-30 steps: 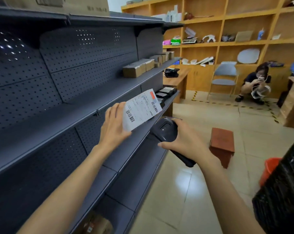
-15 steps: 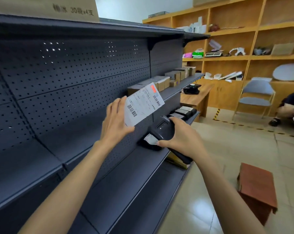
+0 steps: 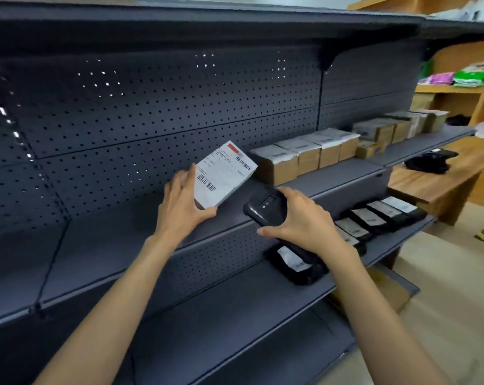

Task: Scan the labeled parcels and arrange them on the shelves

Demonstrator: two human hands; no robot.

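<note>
1. The left hand (image 3: 183,208) grips a flat labeled parcel (image 3: 224,173) by its near-left corner, thumb under the lower edge and fingers up the left side. The label faces the camera, barcodes visible.

2. The right hand (image 3: 302,222) is wrapped round a black handheld scanner (image 3: 265,208), whose head points up and left, towards the parcel. The two are close together but not touching.

3. The parcel is held tilted, its long axis running from near-left up to far-right. It hangs over the front part of the middle shelf (image 3: 343,173), apart from the board as far as can be seen.

4. Just to the right of the parcel, on the same shelf, begins a row of brown boxes (image 3: 304,155) that runs away to the far right. The parcel's far-right corner is near the first box; whether they touch cannot be told.

5. The coming move likely turns on this: the bare stretch of shelf lies directly below and to the left of the parcel, so the left hand, the nearer one, need only lower it and square it beside the row.

6. On the lower shelf (image 3: 235,307), under the right hand, lie dark bagged parcels (image 3: 374,215) with white labels.
</note>
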